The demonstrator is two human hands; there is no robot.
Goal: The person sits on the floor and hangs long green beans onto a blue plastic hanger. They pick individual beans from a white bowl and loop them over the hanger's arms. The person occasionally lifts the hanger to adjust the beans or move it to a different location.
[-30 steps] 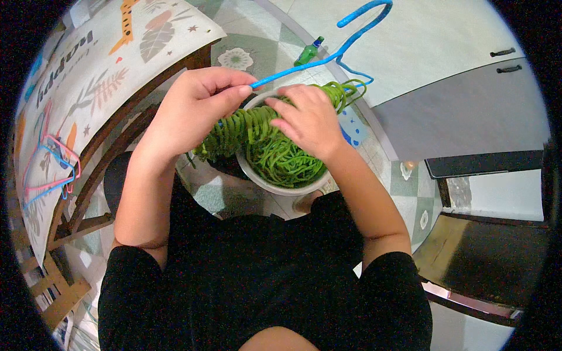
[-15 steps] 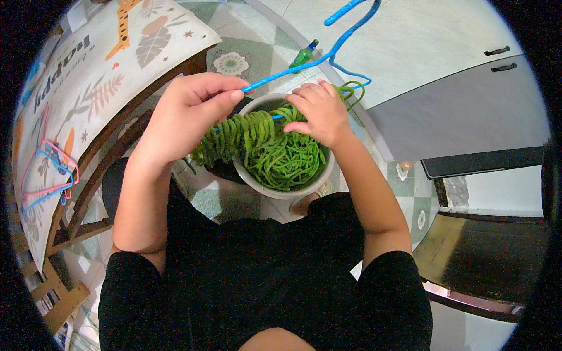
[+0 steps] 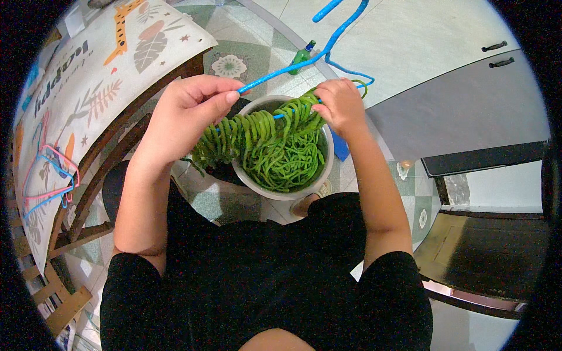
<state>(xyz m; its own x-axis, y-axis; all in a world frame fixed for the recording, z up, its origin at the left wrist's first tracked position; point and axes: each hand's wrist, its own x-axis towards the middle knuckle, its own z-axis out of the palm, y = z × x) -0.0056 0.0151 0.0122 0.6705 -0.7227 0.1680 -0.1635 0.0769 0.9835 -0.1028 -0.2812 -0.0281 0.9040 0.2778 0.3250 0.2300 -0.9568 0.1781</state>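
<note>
My left hand (image 3: 188, 114) pinches the upper arm of a blue clothes hanger (image 3: 284, 71), which is tilted with its hook toward the far side. Strands that look like green long beans (image 3: 252, 128) are looped in a row along the hanger's lower bar. Near the bar's right end, my right hand (image 3: 345, 106) is closed on the looped beans there; its fingertips are partly hidden. Beneath the hanger is a round metal bowl (image 3: 269, 194), holding a tangled heap of loose long beans (image 3: 287, 164).
A green bottle (image 3: 302, 57) stands on the tiled floor beyond the bowl. At left is a table with a printed cloth (image 3: 155, 44), where pink and blue hangers (image 3: 51, 175) lie. Grey cabinet doors (image 3: 462, 111) fill the right. A dark brown panel (image 3: 486, 254) is nearer.
My right hand has moved right along the bar, and its spread fingers have closed. More looped beans now show between the hands. My left hand keeps its grip on the hanger.
</note>
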